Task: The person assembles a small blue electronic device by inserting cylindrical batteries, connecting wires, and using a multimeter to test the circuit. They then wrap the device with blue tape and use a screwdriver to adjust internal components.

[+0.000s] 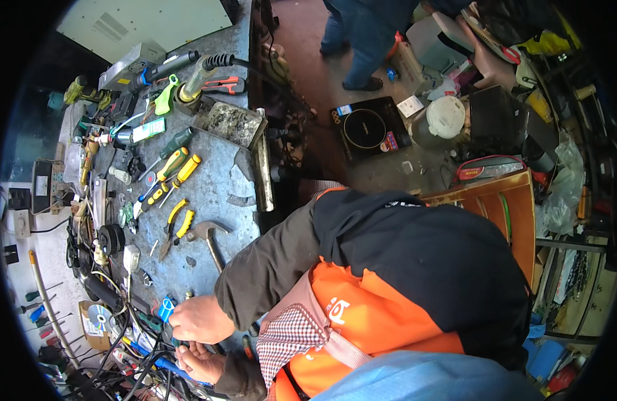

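Right hand [202, 319]: we cannot tell what its curled fingertips meet.
Left hand [202, 364]: we see only a short sleeve behind it; the upper arm is hidden.
Hammer [213, 248]: its handle's end disappears from us under the dark sleeve [268, 274].
Pale case [141, 27]: at the bench [218, 157]'s top end, our view's upper edge cuts it off.
Cables [148, 366]: too tangled for us to trace.
Standing person [372, 40]: we lose the upper body past the upper edge.

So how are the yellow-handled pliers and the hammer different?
The yellow-handled pliers have two bright handles, spread apart; the hammer has one dull handle. The pliers show whole, while a dark sleeve hides the hammer's lower end. The pliers narrow to a tip; the hammer has a curved head. Both lie on the blue workbench.
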The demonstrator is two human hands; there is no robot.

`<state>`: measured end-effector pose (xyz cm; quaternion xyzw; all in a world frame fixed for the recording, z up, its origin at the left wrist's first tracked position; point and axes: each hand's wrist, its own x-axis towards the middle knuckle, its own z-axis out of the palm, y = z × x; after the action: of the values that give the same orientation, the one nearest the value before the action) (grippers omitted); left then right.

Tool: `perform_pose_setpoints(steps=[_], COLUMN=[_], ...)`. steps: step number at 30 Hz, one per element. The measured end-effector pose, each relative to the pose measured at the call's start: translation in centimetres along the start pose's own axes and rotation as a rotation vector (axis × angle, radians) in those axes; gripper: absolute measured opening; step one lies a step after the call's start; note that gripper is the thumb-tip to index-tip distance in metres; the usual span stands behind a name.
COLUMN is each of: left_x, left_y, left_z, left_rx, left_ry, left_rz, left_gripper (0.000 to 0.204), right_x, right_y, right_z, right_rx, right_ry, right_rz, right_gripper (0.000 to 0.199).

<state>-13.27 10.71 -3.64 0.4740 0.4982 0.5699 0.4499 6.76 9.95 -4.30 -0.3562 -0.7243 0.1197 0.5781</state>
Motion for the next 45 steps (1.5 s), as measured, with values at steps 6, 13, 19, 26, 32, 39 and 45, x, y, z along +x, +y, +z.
perform_pose_setpoints(steps=[6, 13, 19, 26, 32, 39, 45], left_x=[-0.6, -0.2, -0.2, 0.3, -1.7, -3.2, -3.3], left_y=[1.0, 0.5, 0.7, -0.2, 0.2, 2.3, 2.8], left_z=[1.0, 0.6, 0.6, 0.5, -0.1, 4.3, 3.7], left_rx=[-0.016, 0.023, -0.001, 0.113, 0.329, 0.533, 0.61], left_ry=[0.007, -0.013, -0.015, -0.047, -0.066, -0.072, -0.001], left_rz=[-0.024, -0.013, -0.033, 0.109, 0.132, 0.438, 0.487], left_gripper=[0.043, 0.049, 0.047, 0.044, 0.052, 0.079, 0.067], right_x=[0.8, 0.9, 1.3, 1.4, 1.1, 0.8, 1.6], right_y=[-0.7, -0.3, -0.4, -1.3, -0.8, -0.6, -0.9], right_z=[-0.4, 0.3, -0.5, -1.8, -0.2, -2.0, -3.3], right_rx=[0.131, 0.265, 0.263, 0.353, 0.465, 0.951, 0.883], right_ry=[-0.169, -0.204, -0.257, -0.103, -0.044, -0.086, -0.356], right_rz=[0.326, 0.531, 0.532, 0.549, 0.567, 0.811, 0.828], right_gripper=[0.016, 0.015, 0.019, 0.036, 0.033, 0.026, 0.035])
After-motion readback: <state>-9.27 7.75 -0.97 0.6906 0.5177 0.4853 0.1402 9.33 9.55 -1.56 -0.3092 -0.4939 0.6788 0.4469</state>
